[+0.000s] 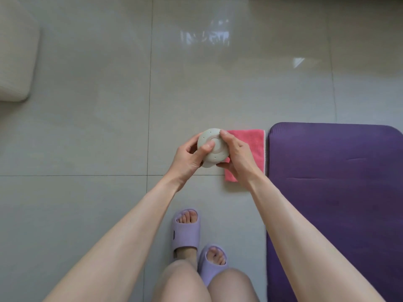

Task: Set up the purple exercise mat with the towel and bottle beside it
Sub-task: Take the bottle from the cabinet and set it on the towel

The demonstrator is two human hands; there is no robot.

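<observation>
Head view: bottle (214,147) seen top-down, beige lid with a round centre. Both hands are on it. Left hand (187,158) grips the side, thumb across the lid; right hand (235,158) wraps the other side, fingertips on the lid rim. Can't tell whether the bottle's base touches the floor (87,127). Pink towel (250,144) lies folded flat on the floor, just beside the purple mat (335,192), at the mat's far left corner; the bottle covers the towel's left edge. Mat lies unrolled, flat. Lilac slippers (185,232) are on the feet, near the mat's left edge. Cream furniture (15,51) stands far left.
</observation>
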